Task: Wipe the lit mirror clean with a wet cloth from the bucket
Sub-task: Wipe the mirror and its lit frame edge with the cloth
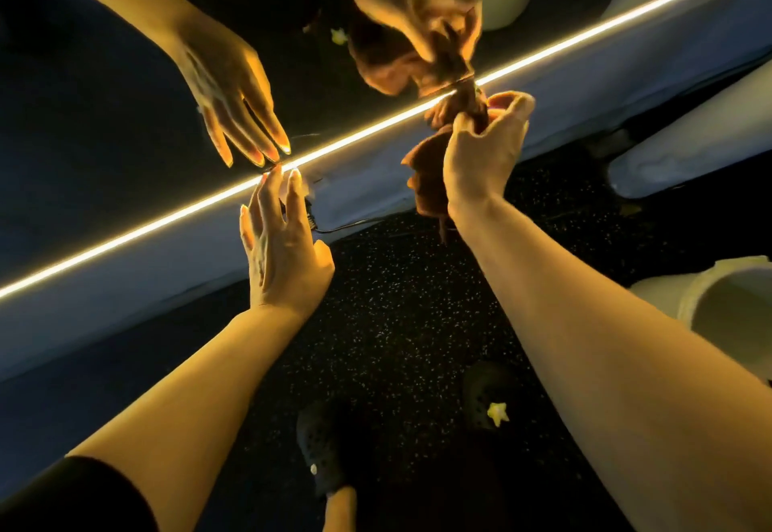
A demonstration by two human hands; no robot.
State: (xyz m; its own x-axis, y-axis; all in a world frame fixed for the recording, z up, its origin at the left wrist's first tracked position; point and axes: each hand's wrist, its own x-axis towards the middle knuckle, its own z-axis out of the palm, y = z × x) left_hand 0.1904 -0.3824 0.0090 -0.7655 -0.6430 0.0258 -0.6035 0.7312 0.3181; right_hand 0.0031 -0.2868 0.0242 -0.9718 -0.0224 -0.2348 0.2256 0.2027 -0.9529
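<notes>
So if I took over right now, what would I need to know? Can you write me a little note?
Left hand: open, empty, fingertips touching the mirror at its light strip.
Right hand: gripping a bunched brown cloth, its top pressed against the mirror's lit edge, the rest hanging down.
Bucket: pale, on the speckled floor to the right, beside the right forearm.
Done: the cloth is out and at the mirror; whether it is wet cannot be told.
Left: wipe the mirror surface; how much is already clean cannot be judged in this dim light.
</notes>
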